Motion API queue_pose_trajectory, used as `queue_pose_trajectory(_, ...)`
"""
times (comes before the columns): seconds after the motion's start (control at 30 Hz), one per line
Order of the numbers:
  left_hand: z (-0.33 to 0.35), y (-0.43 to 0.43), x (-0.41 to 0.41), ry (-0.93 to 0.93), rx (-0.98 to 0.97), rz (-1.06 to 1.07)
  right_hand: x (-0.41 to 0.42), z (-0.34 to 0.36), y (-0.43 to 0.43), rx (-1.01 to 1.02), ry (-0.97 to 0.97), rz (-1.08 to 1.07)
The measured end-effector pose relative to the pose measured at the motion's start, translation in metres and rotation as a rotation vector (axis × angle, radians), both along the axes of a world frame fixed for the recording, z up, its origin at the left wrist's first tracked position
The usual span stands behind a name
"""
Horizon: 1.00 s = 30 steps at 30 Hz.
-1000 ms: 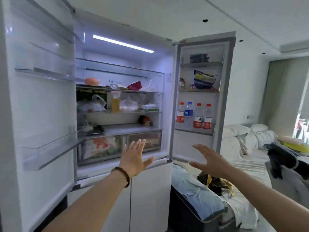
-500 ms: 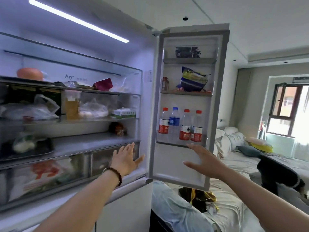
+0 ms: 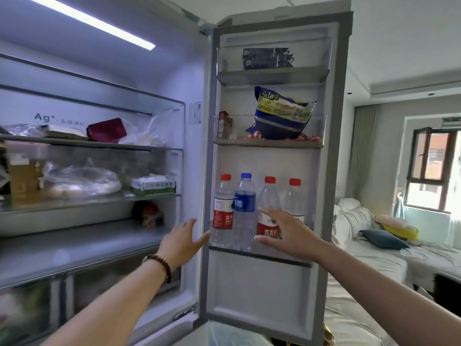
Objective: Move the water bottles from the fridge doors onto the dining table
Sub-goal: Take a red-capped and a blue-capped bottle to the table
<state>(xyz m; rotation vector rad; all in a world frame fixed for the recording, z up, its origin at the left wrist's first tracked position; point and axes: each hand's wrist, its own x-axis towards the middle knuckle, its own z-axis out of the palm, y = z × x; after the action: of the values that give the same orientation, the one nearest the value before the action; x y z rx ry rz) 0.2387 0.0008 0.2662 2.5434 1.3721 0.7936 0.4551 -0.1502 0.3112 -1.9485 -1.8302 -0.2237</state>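
Several clear water bottles stand in the lowest bin of the open right fridge door. From left: a red-capped bottle, a blue-capped bottle, a red-capped bottle and another red-capped bottle at the right. My right hand is spread open in front of the two right bottles, its fingers at the third bottle's label, holding nothing. Open as well, my left hand hovers at the door's inner edge, just left of the first bottle. The dining table is out of view.
The door's middle bin holds a blue and yellow bag, the top bin a dark packet. The lit fridge shelves on the left carry bagged food and boxes. A sofa with cushions lies right of the door.
The view has closed in on the right door. Both hands have risen and moved forward: the right one now covers the bottle bin, the left one is at the door's edge.
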Motion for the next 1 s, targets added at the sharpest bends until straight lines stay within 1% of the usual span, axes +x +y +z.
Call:
queue_pose_trajectory(0.17,0.037,0.033,0.038,-0.006,0.143,0.017,0.030,0.024,0.052,0.098,-0.016,0.040)
queue_pose_trajectory(0.37,0.061,0.074,0.070,-0.052,0.206,-0.045,0.035,0.034,0.097,0.152,-0.058,0.071)
queue_pose_trajectory(0.47,0.066,0.093,0.084,-0.086,0.229,-0.125,0.033,0.038,0.113,0.180,-0.027,0.057)
queue_pose_trajectory(0.57,0.066,0.110,0.096,-0.144,0.194,-0.229,0.030,0.040,0.132,0.224,0.067,0.053)
queue_pose_trajectory(0.63,0.064,0.119,0.103,-0.244,0.124,-0.328,0.026,0.040,0.146,0.259,0.180,0.042)
queue_pose_trajectory(0.73,0.058,0.129,0.113,-0.495,-0.093,-0.512,0.017,0.036,0.165,0.341,0.364,-0.024)
queue_pose_trajectory(0.83,0.053,0.138,0.123,-0.712,-0.225,-0.635,0.010,0.029,0.180,0.430,0.464,-0.070)
queue_pose_trajectory(0.9,0.050,0.140,0.126,-0.835,-0.285,-0.675,0.006,0.022,0.188,0.509,0.516,-0.077)
queue_pose_trajectory(1.0,0.047,0.139,0.127,-0.959,-0.310,-0.725,0.002,0.015,0.195,0.645,0.589,-0.088)
